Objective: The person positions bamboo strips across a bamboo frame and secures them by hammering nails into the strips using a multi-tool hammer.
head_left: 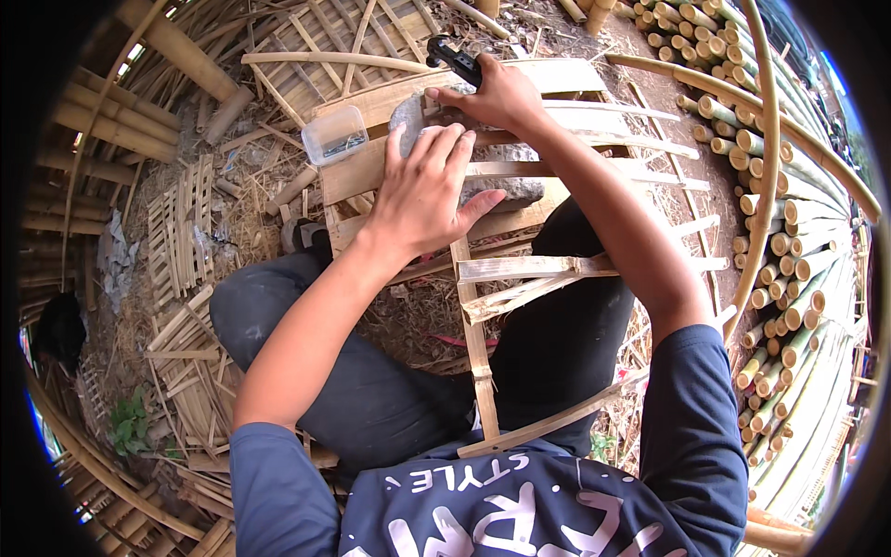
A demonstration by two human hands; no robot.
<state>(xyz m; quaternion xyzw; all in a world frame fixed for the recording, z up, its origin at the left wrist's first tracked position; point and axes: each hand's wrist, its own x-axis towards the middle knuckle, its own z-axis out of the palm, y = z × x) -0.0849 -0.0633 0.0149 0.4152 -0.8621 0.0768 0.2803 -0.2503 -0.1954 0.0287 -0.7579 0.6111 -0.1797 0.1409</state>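
Observation:
My right hand (506, 97) is closed round a black tool (455, 59) that looks like a hammer, above the far end of a grey stone block (408, 116). My left hand (422, 181) lies palm down over the block and the bamboo slats, fingers stretched and thumb apart. Whether anything small is under its fingertips is hidden. A frame of split bamboo slats (594, 171) runs from the stone across my lap, its slats spread to the right. A clear plastic tub (335, 136) with small metal pieces, seemingly nails, stands left of the stone.
Bamboo boards (362, 172) lie under the stone. At the right is a large stack of cut bamboo poles (789, 241), with a curved pole (768, 139) in front. Slatted panels (181, 227) and loose strips cover the ground at left. A woven bamboo panel (334, 46) lies beyond.

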